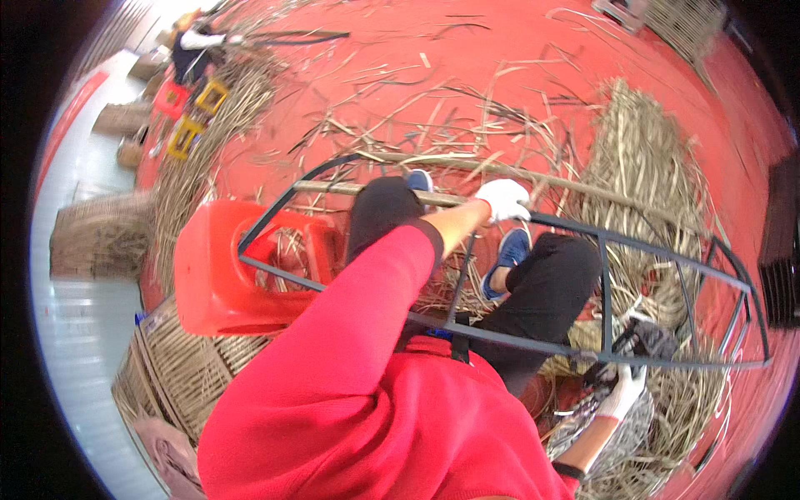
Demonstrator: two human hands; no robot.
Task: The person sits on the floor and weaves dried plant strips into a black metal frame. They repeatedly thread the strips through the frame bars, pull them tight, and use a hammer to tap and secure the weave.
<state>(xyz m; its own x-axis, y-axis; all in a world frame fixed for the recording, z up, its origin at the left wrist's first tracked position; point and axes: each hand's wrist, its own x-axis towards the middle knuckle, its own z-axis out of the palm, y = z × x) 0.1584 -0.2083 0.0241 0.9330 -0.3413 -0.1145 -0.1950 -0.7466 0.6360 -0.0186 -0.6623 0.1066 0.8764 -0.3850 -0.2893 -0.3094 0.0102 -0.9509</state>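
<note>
A long dark metal frame (533, 340) lies across my lap, with thin crossbars between its rails. Tan woven strip material covers a stretch of its far rail. My left hand (504, 200), in a white glove, is closed around a rail of the frame near the middle. Low on the right, my right hand (623, 392), also gloved in white, grips a bulky black object (648, 340) beside the frame's near rail. Blur and the frame bar hide what kind of thing it is.
A red plastic chair (204, 275) stands at my left. Piles of tan strips (642, 150) lie at the right, with loose strips (433, 117) over the red floor. Woven panels (171, 354) lie lower left. Far left, a person (193, 50) handles long strips near yellow stools (185, 136).
</note>
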